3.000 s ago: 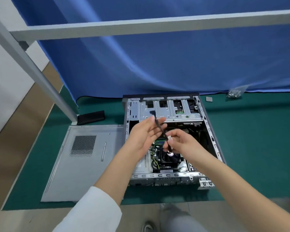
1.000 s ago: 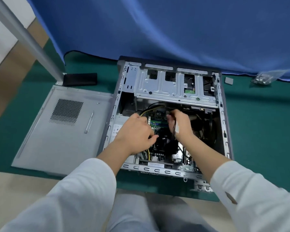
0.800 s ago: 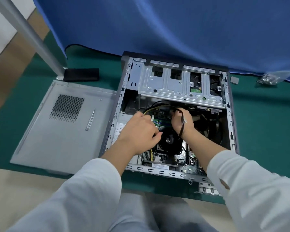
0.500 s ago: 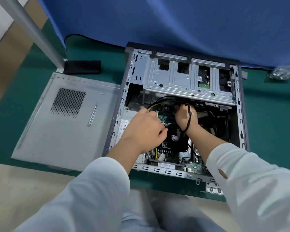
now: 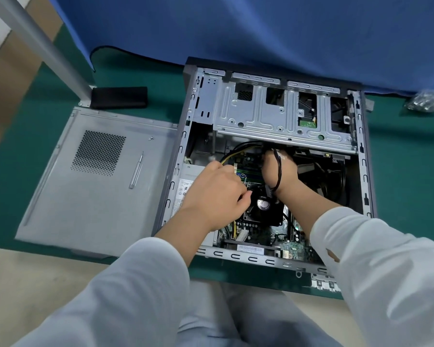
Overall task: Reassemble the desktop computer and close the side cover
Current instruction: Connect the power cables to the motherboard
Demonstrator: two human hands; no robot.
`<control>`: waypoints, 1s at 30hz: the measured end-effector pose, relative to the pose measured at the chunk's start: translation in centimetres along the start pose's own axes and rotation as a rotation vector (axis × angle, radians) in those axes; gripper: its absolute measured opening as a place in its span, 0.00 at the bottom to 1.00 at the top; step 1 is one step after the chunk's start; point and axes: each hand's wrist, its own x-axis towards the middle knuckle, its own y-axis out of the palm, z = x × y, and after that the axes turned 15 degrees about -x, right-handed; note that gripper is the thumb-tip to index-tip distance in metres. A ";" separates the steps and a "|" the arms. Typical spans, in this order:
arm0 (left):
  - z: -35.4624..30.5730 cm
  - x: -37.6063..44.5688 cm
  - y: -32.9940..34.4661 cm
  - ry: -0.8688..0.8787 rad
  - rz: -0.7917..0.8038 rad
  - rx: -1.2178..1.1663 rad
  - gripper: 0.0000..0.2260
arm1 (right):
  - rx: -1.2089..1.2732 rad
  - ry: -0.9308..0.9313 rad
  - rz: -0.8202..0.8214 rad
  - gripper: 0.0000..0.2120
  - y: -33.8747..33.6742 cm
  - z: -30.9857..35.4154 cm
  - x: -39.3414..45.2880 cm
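The open desktop case (image 5: 363, 171) lies on its side on the green mat, motherboard and black CPU fan (image 5: 263, 205) exposed. My right hand (image 5: 281, 171) reaches deep under the silver drive cage (image 5: 281, 116), fingers hidden; a black cable (image 5: 278, 171) runs over its back and wrist. My left hand (image 5: 216, 194) hovers over the power supply and board left of the fan, fingers curled downward; what they hold is hidden. The grey side cover (image 5: 98, 186) lies flat to the left of the case.
A small screwdriver (image 5: 135, 171) and a screw (image 5: 150, 139) lie on the side cover. A black block (image 5: 118, 97) sits by a metal post (image 5: 43, 43). A bag of screws (image 5: 426, 102) is at the far right. A blue cloth hangs behind.
Both hands went down from above the case into it. My right hand carried the black cable toward the drive cage and pushed further in; the view moved closer.
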 end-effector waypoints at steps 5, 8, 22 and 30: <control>-0.1 0.0 -0.1 -0.001 0.004 -0.002 0.21 | -0.016 -0.025 -0.003 0.10 0.2 -0.3 0.0; -0.1 0.0 -0.1 -0.008 0.001 0.002 0.20 | 0.042 -0.027 0.016 0.10 0.5 -0.5 0.2; -0.3 0.1 -0.1 -0.025 0.017 0.001 0.19 | 0.049 -0.032 -0.022 0.09 0.7 -0.4 0.3; -0.2 0.0 -0.2 -0.018 0.003 -0.008 0.18 | 0.037 -0.018 0.003 0.11 0.7 -0.2 0.6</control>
